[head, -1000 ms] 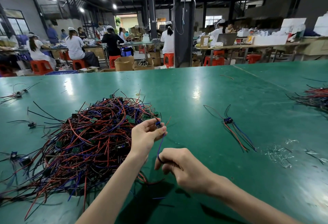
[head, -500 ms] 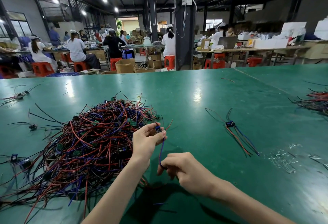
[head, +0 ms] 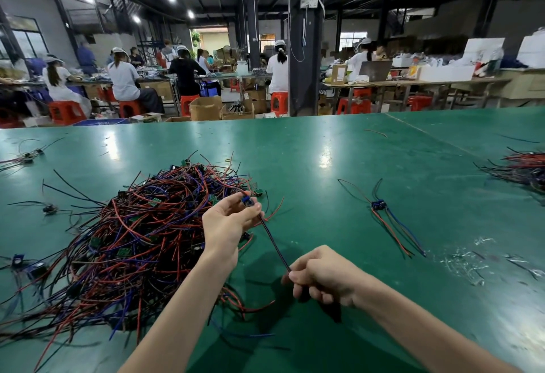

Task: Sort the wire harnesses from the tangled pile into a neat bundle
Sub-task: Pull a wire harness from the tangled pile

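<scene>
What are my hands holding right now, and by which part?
One thin dark wire harness, stretched between both hands. The left hand pinches its small blue connector; the right hand pinches the wires farther along.

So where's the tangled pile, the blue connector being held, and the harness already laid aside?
tangled pile (head: 132,239), head view, middle of the wire heap.
blue connector (head: 247,201), head view, its visible blue face.
laid-aside harness (head: 378,205), head view, its blue plug where the wires meet.

Curled fingers: left hand, right hand
</scene>
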Demonstrator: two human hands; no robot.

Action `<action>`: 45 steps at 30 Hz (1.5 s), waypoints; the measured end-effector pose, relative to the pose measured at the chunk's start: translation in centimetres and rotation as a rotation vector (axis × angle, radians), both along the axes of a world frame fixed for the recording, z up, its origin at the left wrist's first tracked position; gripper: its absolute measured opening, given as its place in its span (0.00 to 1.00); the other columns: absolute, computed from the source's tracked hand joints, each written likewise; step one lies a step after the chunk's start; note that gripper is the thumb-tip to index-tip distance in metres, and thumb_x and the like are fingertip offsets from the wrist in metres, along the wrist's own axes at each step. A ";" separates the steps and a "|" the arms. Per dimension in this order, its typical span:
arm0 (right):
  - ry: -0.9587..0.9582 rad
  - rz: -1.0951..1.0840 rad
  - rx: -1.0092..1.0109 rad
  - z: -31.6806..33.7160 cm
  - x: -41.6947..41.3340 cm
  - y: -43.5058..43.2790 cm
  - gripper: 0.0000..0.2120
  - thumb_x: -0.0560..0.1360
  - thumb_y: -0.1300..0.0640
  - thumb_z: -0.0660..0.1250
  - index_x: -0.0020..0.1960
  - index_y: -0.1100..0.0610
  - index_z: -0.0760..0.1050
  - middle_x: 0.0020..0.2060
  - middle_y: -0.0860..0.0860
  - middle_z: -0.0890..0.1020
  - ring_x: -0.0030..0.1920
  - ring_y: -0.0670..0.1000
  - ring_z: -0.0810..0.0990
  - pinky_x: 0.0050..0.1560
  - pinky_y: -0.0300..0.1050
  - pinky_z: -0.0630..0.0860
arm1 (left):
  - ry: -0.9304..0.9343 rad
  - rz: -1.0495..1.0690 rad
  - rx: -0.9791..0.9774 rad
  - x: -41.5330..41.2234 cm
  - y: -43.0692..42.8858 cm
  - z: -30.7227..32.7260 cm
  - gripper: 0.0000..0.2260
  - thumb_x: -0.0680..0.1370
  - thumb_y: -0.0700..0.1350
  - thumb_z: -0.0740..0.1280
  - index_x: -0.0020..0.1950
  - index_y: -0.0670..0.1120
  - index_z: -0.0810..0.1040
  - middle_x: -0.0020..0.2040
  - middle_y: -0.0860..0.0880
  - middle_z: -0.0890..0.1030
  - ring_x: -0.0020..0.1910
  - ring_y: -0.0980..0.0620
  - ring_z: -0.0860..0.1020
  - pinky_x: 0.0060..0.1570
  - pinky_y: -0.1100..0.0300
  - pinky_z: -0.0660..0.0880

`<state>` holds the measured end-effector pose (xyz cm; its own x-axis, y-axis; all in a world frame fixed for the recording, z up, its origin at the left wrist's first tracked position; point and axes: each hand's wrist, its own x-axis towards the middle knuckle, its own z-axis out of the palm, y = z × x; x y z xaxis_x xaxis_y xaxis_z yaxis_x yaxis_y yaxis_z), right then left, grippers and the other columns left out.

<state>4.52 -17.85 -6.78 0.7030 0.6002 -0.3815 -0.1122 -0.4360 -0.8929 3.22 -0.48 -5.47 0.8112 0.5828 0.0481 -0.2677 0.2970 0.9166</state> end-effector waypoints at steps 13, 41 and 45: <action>-0.390 0.382 0.027 1.3 -0.6 -0.5 0.10 0.75 0.67 0.64 0.41 0.53 0.78 0.30 0.49 0.80 0.28 0.39 0.76 0.33 0.30 0.71 | 0.027 -0.003 -0.029 0.2 0.2 -0.3 0.14 0.68 0.25 0.70 0.51 0.35 0.79 0.37 0.44 0.82 0.32 0.51 0.82 0.32 0.64 0.78; -0.183 -0.144 0.374 0.6 2.3 -0.7 0.05 0.74 0.62 0.69 0.40 0.59 0.78 0.31 0.51 0.82 0.18 0.43 0.66 0.17 0.33 0.62 | 0.068 -0.250 0.026 0.0 -3.6 -1.7 0.12 0.68 0.28 0.71 0.47 0.42 0.81 0.38 0.46 0.83 0.41 0.51 0.81 0.51 0.58 0.77; -0.181 -0.174 0.382 0.8 2.4 -0.7 0.05 0.74 0.64 0.68 0.40 0.60 0.78 0.30 0.52 0.81 0.18 0.44 0.67 0.18 0.34 0.64 | 0.098 -0.371 -0.005 0.0 -3.6 -1.8 0.13 0.68 0.33 0.72 0.50 0.45 0.81 0.42 0.46 0.84 0.41 0.52 0.81 0.50 0.58 0.73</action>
<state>6.90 -18.58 -5.97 0.8410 0.5407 -0.0174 0.0178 -0.0599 -0.9980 3.25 -4.05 -7.30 0.9675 0.2492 -0.0421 -0.0526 0.3616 0.9309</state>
